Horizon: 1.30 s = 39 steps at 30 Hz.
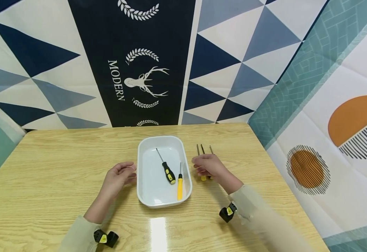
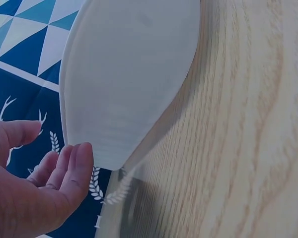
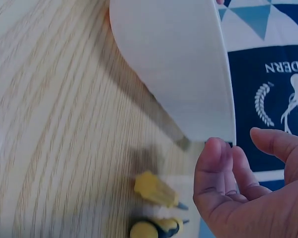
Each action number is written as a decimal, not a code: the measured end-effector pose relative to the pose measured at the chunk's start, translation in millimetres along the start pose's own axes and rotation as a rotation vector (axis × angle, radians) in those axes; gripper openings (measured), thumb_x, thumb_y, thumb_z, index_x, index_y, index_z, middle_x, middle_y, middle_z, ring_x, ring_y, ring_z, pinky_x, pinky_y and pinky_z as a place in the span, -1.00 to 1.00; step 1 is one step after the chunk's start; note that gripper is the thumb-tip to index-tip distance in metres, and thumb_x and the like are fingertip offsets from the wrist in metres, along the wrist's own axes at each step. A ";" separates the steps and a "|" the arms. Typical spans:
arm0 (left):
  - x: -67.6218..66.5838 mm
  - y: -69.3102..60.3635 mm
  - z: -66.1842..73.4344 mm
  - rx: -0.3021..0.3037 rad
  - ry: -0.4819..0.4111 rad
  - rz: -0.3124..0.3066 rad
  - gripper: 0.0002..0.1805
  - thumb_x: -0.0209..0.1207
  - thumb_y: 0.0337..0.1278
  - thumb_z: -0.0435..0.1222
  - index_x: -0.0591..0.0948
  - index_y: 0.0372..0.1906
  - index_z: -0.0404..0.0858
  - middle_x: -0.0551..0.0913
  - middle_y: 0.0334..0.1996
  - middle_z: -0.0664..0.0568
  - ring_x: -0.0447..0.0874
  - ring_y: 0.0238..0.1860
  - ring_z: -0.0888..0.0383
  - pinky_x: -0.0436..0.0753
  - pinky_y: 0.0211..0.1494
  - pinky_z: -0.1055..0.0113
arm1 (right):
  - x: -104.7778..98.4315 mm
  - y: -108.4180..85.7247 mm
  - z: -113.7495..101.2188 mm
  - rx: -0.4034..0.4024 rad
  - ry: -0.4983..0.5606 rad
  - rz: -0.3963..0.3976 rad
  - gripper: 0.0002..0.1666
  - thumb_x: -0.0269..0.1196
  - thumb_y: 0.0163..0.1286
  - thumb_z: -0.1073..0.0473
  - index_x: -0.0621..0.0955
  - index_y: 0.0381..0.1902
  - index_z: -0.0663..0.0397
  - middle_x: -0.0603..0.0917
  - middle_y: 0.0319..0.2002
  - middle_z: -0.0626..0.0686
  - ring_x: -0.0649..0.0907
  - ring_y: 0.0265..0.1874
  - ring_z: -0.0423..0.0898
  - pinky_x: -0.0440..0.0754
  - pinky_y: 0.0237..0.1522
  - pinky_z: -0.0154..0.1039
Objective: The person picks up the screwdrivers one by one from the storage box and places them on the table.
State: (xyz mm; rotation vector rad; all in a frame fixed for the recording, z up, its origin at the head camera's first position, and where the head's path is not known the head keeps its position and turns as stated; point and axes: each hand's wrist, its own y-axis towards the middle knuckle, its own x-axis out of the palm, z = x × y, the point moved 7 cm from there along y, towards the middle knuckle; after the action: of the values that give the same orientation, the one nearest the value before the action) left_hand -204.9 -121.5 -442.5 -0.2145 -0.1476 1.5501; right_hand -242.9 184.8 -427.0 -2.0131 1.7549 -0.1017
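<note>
Our left hand (image 1: 118, 176) sat just beside the left wall of the white tray (image 1: 152, 190), fingers loosely bent, thumb apart, nothing held. Our right hand (image 1: 211, 165) lay relaxed near the opposite wall, its fingers slightly curved and grasping nothing; we could not tell whether either hand touched the tray. Under and around the right hand, three metal shafts (image 1: 198, 149) and some yellow handles (image 1: 203, 178) showed on the wooden table (image 1: 60, 175). Inside the tray we had a black-and-yellow screwdriver (image 1: 168, 173), lying at a slant, and a yellow-handled screwdriver (image 1: 179, 187) along the right wall.
</note>
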 end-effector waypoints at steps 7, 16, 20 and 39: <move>0.4 0.4 -1.8 0.013 0.000 -0.014 -0.52 0.12 0.26 -0.25 0.36 0.19 -0.42 0.56 -0.20 0.03 0.60 -0.23 0.26 0.70 0.00 0.30 | 14.4 2.0 -2.0 0.003 -0.041 0.048 -0.62 0.23 0.28 0.15 0.56 0.01 0.22 0.64 -0.30 0.10 0.64 -0.46 -0.12 0.71 -0.34 -0.27; 1.4 -2.5 -0.2 0.048 0.014 -0.023 -0.52 0.13 0.25 -0.26 0.37 0.19 -0.42 0.56 -0.20 0.05 0.60 -0.23 0.30 0.71 -0.02 0.31 | 21.3 1.1 -1.6 0.021 -0.095 0.100 -0.57 0.29 0.23 0.14 0.55 0.05 0.14 0.65 -0.27 0.12 0.63 -0.48 -0.14 0.72 -0.28 -0.18; 2.0 -3.6 0.4 0.055 0.018 -0.018 -0.54 0.12 0.26 -0.27 0.38 0.18 -0.41 0.55 -0.17 0.01 0.60 -0.20 0.28 0.70 0.00 0.29 | 22.8 1.6 -1.6 0.018 -0.086 0.104 -0.60 0.27 0.24 0.18 0.55 0.03 0.16 0.64 -0.29 0.12 0.61 -0.49 -0.13 0.71 -0.30 -0.21; 4.6 -7.0 21.4 0.130 0.167 0.031 -0.54 0.16 0.22 -0.15 0.44 0.16 -0.28 0.52 0.02 -0.13 0.56 -0.15 0.30 0.67 0.01 0.34 | 24.4 2.0 -2.3 0.055 -0.080 0.101 -0.66 0.27 0.24 0.23 0.58 -0.02 0.20 0.63 -0.35 0.09 0.57 -0.53 -0.16 0.69 -0.39 -0.30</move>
State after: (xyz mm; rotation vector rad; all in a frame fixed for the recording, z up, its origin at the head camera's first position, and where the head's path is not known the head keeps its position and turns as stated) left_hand -202.9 -116.0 -420.3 -0.2431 0.0879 1.5595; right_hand -241.1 160.8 -431.7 -1.8607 1.7801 -0.0364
